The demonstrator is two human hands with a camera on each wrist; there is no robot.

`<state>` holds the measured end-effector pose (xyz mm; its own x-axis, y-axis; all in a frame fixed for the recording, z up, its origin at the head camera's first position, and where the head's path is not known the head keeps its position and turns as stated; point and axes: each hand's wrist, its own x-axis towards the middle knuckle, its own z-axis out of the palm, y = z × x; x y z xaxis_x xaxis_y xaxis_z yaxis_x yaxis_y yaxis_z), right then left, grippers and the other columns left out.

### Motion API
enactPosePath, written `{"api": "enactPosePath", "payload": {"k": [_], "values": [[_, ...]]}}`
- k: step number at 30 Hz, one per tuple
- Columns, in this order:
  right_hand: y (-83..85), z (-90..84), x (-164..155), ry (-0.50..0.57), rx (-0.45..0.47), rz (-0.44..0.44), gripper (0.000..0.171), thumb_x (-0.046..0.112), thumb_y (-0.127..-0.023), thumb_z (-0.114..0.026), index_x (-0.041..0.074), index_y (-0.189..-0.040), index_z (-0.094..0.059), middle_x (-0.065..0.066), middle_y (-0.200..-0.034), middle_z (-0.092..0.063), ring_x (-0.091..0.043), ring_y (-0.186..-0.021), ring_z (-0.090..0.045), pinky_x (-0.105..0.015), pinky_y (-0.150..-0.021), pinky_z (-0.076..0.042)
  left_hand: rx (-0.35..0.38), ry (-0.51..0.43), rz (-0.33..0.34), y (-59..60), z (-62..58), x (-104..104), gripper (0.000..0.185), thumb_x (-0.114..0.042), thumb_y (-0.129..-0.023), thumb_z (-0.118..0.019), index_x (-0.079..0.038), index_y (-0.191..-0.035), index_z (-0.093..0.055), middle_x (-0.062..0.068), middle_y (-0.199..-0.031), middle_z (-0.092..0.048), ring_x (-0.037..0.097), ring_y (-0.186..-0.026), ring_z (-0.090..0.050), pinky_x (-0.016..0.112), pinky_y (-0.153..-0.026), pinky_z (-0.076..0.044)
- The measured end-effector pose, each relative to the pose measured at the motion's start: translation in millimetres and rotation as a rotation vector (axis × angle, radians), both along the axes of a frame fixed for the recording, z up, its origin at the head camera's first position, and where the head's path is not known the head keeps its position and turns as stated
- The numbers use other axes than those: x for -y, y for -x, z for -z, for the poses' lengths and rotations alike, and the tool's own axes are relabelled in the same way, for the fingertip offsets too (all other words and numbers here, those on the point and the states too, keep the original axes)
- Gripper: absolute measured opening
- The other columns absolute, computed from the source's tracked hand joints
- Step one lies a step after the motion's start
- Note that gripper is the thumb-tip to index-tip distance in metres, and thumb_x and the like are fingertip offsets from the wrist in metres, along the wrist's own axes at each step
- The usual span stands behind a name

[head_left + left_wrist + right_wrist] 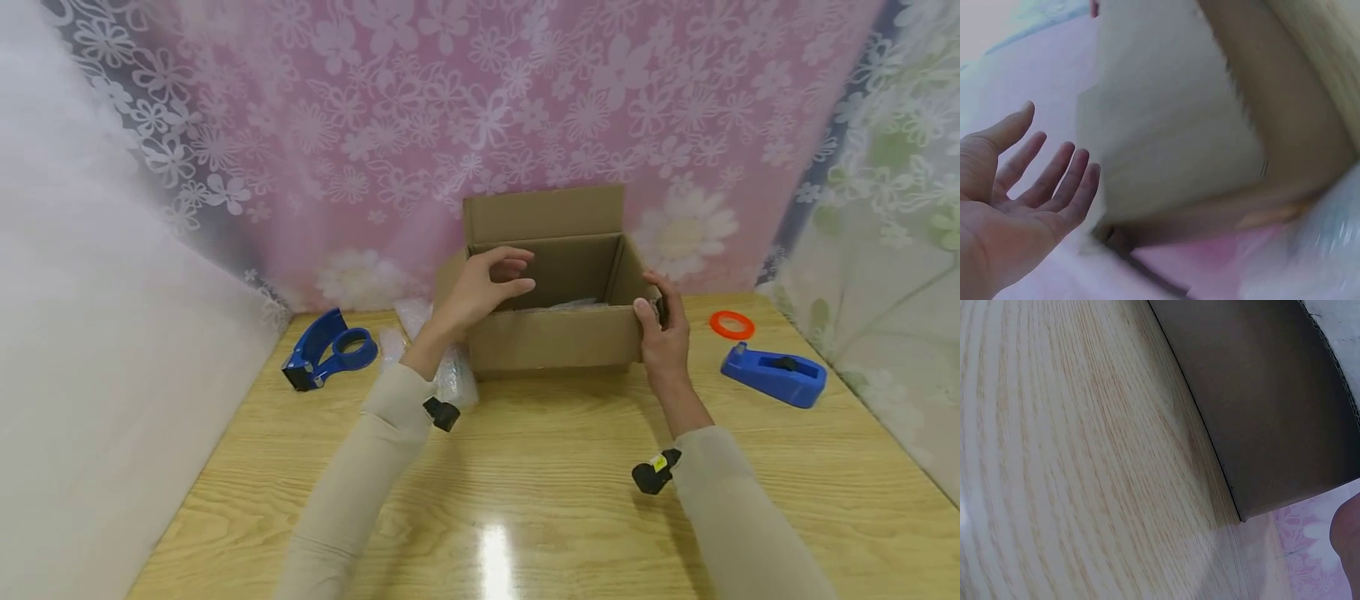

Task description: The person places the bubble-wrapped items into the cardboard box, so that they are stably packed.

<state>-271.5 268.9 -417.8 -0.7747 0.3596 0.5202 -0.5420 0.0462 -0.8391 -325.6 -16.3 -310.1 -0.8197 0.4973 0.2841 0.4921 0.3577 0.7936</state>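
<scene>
1. Packing a cardboard box (555, 337) at the far middle of the wooden table (525, 500), we are working with its top open and its back flap standing upright against the pink flowered backdrop (450, 108).

2. Looking inside the box, we are seeing something clear and crinkled lying low behind the front wall; what it is we cannot tell. We judge the filling to be begun and the closing not: no flap is folded down and no tape is showing on the box.

3. Lying just left of the box is bubble wrap (453, 379). Farther left of it sits the blue handheld tape dispenser (328, 348), untouched. To the right of the box we are keeping an orange tape ring (731, 324) and a blue desktop tape dispenser (774, 375), both well apart from it.

4. Our left hand (487, 283) is hovering over the box's near left corner, fingers loosely curled and slightly spread, holding nothing; the left wrist view shows the palm open beside the cardboard.

5. Our right hand (660, 329) is gripping the box's near right corner, thumb pressing the front wall, fingers wrapping the right side.
</scene>
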Motion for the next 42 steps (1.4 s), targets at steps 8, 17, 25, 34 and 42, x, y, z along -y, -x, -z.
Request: {"api": "enactPosePath", "payload": {"k": [8, 17, 25, 34, 42], "values": [[1.8, -1.4, 0, 0.026, -0.011, -0.014, 0.043, 0.009, -0.104, -0.06, 0.005, -0.147, -0.056, -0.004, -0.156, -0.049, -0.013, -0.12, -0.045, -0.02, -0.096, -0.04, -0.017, 0.029, -0.008, -10.0, -15.1, 51, 0.045, -0.023, -0.099, -0.074, -0.015, -0.142, -0.063, 0.007, -0.138, -0.065, 0.028, -0.127, -0.06, 0.04, -0.106, -0.05], [-0.3, -0.1, 1, 0.022, 0.001, -0.034, 0.043, 0.008, -0.104, -0.059, 0.005, -0.147, -0.055, -0.003, -0.158, -0.047, -0.016, -0.14, -0.04, -0.018, -0.104, -0.039, -0.029, 0.09, -0.068, -9.7, 4.3, 107, 0.049, -0.023, -0.1, -0.073, -0.011, -0.146, -0.059, 0.013, -0.142, -0.063, 0.03, -0.128, -0.06, 0.047, -0.109, -0.047], [-0.4, 0.8, 1, 0.031, -0.002, -0.035, 0.042, 0.006, -0.104, -0.059, 0.005, -0.146, -0.055, -0.005, -0.159, -0.045, -0.017, -0.14, -0.04, -0.018, -0.102, -0.039, 0.047, 0.152, -0.142, -12.9, 18.7, 146, 0.048, -0.029, -0.103, -0.069, -0.023, -0.149, -0.057, 0.007, -0.145, -0.059, 0.03, -0.134, -0.055, 0.052, -0.109, -0.047], [0.8, 0.3, 0, 0.026, 0.011, -0.033, 0.042, 0.008, -0.104, -0.059, 0.006, -0.147, -0.055, -0.003, -0.159, -0.046, -0.014, -0.14, -0.04, -0.017, -0.104, -0.039, 0.104, 0.229, -0.241, -15.3, 41.2, 179, 0.049, -0.03, -0.103, -0.069, -0.02, -0.149, -0.056, 0.013, -0.147, -0.058, 0.033, -0.133, -0.056, 0.055, -0.107, -0.048], [1.7, 1.2, -1, 0.022, 0.011, -0.03, 0.042, 0.008, -0.104, -0.059, 0.006, -0.147, -0.055, -0.003, -0.159, -0.046, -0.015, -0.141, -0.04, -0.018, -0.102, -0.039, 0.177, 0.229, -0.268, -11.5, 65.4, 198, 0.05, -0.026, -0.105, -0.066, -0.016, -0.152, -0.054, 0.02, -0.151, -0.053, 0.039, -0.135, -0.054, 0.056, -0.105, -0.05]]}}
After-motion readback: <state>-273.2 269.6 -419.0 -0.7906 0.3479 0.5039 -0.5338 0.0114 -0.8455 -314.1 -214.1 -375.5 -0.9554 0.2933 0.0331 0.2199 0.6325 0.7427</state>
